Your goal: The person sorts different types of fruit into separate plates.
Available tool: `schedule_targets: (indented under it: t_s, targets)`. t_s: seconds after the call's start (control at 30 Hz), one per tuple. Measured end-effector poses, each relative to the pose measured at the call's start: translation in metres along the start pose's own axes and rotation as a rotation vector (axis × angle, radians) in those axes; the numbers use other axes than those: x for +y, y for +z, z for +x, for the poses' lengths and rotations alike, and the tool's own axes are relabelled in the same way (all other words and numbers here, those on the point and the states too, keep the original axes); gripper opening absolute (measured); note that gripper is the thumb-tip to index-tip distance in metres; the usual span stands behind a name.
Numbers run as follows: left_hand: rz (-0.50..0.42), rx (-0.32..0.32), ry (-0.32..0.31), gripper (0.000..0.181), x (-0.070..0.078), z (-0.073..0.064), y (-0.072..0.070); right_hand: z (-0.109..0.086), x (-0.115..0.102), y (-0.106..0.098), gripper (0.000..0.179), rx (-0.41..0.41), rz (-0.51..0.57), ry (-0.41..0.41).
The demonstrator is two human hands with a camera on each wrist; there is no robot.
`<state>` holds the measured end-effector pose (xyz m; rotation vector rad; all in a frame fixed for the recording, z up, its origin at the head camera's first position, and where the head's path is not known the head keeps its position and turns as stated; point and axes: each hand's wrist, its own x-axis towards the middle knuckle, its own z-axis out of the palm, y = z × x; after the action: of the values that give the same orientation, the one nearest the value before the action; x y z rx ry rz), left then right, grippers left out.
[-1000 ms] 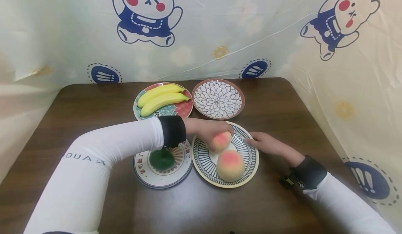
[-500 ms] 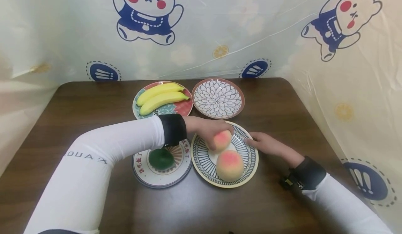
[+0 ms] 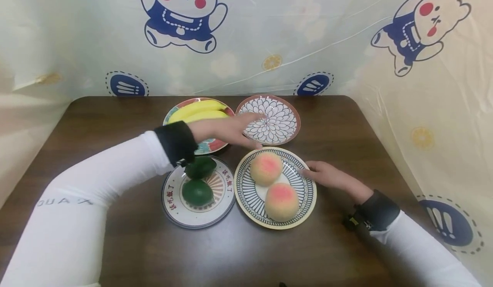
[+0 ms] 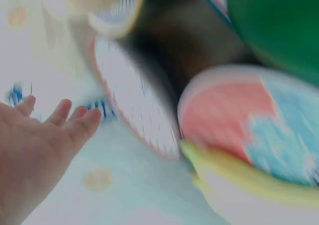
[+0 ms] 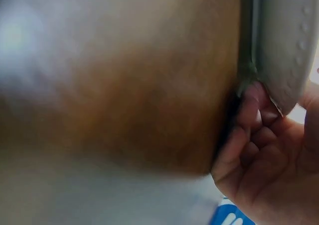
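Two peaches [image 3: 266, 168] lie on a yellow-rimmed plate [image 3: 251, 196] with a dark striped pattern. My right hand [image 3: 329, 176] grips that plate's right rim, its thumb on the upper side and the fingers curled beneath, as the right wrist view shows. Nothing is held in my left hand [image 3: 229, 128], whose fingers are spread above the gap between the plates, close to the far peach. Under the left wrist sits a plate of bananas [image 3: 200, 107], partly covered by the hand. A brown-rimmed plate [image 3: 275, 122] with a petal pattern is just beyond the left fingertips.
At front left, a white plate [image 3: 181, 216] with red characters bears two dark green oval fruits [image 3: 197, 192]. The dark wooden table [image 3: 327, 120] ends at a hanging cloth [image 3: 246, 30] with cartoon prints at the back and right.
My left hand has let go of the far peach and moved up and to the left, fingers straightening. Both peaches now rest on the plate. My right hand has stayed at the rim.
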<state>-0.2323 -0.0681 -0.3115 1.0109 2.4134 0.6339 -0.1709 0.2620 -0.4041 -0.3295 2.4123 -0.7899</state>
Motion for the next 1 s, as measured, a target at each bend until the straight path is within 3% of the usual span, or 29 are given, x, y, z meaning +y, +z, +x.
schedule_targets:
  t_s: [0.17, 0.27, 0.4, 0.53, 0.8, 1.0]
  targets:
    - [0.069, 0.249, -0.133, 0.096, -0.050, -0.030, -0.037, 0.007, -0.007, -0.011, 0.061, -0.030, -0.001, 0.033]
    - [0.106, 0.297, -0.239, 0.096, -0.079, -0.047, -0.049, 0.016, -0.010, -0.020, 0.070, -0.013, -0.016, 0.074]
    - [0.165, 0.312, -0.319, 0.087, -0.103, -0.059, -0.047, 0.036, -0.013, -0.038, 0.080, 0.051, -0.003, 0.123]
    - [0.213, 0.313, -0.339, 0.073, -0.113, -0.059, -0.033, 0.058, -0.016, -0.053, 0.084, 0.094, 0.042, 0.141]
    - [0.339, 0.266, -0.376, 0.048, -0.113, -0.040, -0.005, 0.096, -0.018, -0.065, 0.088, 0.178, 0.081, 0.155]
    - [0.291, 0.220, -0.464, 0.054, -0.110, -0.036, 0.007, 0.114, -0.017, -0.065, 0.084, 0.233, 0.160, 0.171]
